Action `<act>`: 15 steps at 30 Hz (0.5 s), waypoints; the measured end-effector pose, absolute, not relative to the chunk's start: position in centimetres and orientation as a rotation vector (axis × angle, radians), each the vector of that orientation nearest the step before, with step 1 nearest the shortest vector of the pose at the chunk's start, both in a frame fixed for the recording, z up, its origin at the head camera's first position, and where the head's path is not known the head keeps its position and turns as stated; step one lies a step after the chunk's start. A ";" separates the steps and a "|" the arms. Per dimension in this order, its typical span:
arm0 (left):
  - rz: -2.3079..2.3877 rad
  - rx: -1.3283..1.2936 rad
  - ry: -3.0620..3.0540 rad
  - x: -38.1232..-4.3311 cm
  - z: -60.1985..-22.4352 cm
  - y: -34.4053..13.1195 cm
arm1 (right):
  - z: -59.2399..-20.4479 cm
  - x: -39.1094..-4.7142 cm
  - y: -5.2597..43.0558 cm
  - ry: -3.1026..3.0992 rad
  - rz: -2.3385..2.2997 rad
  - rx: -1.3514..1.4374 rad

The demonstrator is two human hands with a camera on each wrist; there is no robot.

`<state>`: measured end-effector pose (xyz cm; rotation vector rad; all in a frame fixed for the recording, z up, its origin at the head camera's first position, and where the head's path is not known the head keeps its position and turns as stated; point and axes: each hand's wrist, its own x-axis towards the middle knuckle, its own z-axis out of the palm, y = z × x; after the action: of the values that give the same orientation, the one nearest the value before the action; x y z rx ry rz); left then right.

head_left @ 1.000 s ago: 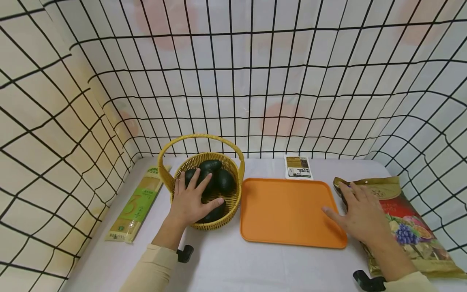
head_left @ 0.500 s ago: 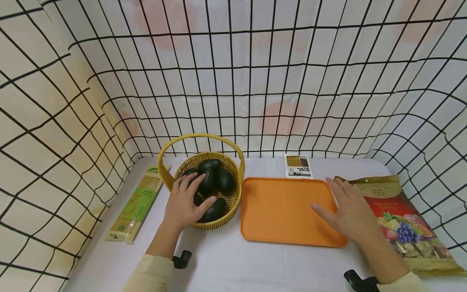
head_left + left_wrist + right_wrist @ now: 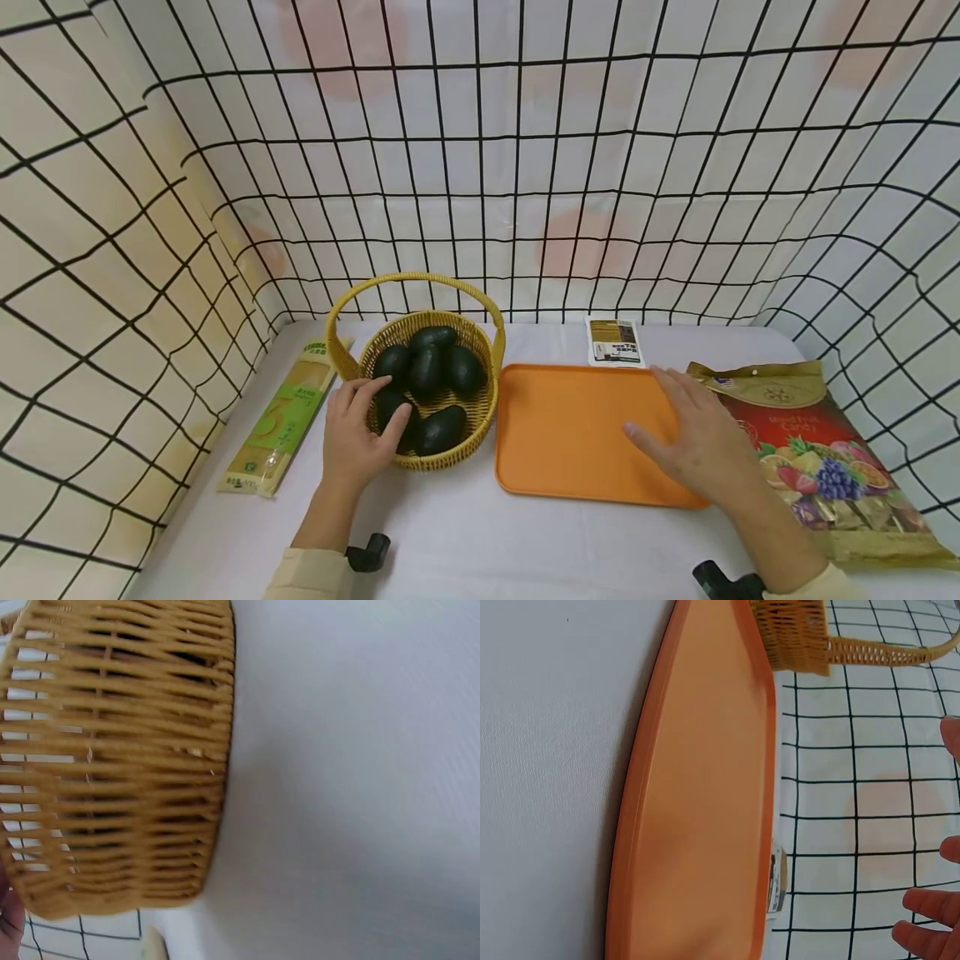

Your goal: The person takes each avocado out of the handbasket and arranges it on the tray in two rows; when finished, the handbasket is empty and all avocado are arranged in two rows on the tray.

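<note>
My left hand (image 3: 354, 437) is at the near left rim of a yellow woven basket (image 3: 491, 408) with a tall arched handle. Its fingers lie loosely bent by the rim, the thumb over a dark green avocado (image 3: 396, 414). Several more avocados (image 3: 441, 429) lie inside. The left wrist view shows the basket's woven side (image 3: 120, 765) up close, with a bit of the hand at the left edge. My right hand (image 3: 705, 442) hovers, fingers spread and holding nothing, over the right end of an orange tray (image 3: 577, 433). Its fingertips (image 3: 922, 937) show in the right wrist view.
Right of the tray lies a large gold and red bag of mixed fruit candy (image 3: 832, 467), partly behind the right arm. A small white and brown packet (image 3: 615, 342) lies behind the tray. Left of the basket is a long noodle pack (image 3: 281, 425). Black wire grid (image 3: 517, 192) encloses the table.
My left hand has drawn back from over the avocados to the basket's left rim, uncovering more of them. The right hand has moved left, off the candy bag and over the tray.
</note>
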<state>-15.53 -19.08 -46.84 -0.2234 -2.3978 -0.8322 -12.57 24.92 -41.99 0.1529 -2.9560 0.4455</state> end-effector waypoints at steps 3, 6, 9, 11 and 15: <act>-0.913 -0.168 -2.325 -15.6 -47.5 -19.7 | -42.0 -12.5 24.5 -2.936 0.478 0.182; -0.995 -0.104 -2.274 -15.6 -48.0 -20.1 | -42.1 -12.4 24.1 -2.912 0.523 0.217; -1.095 -0.018 -2.244 -15.7 -48.5 -20.4 | -42.3 -12.4 23.5 -2.903 0.576 0.241; -1.186 0.050 -2.227 -15.7 -48.9 -20.4 | -42.5 -12.3 23.0 -2.903 0.603 0.250; -1.355 0.186 -2.202 -15.7 -49.6 -20.3 | -43.0 -12.4 21.9 -2.904 0.650 0.268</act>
<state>-15.68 -20.33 -49.58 0.1863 -2.2015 -1.3548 -12.37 21.89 -42.96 0.2681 -2.9041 0.6498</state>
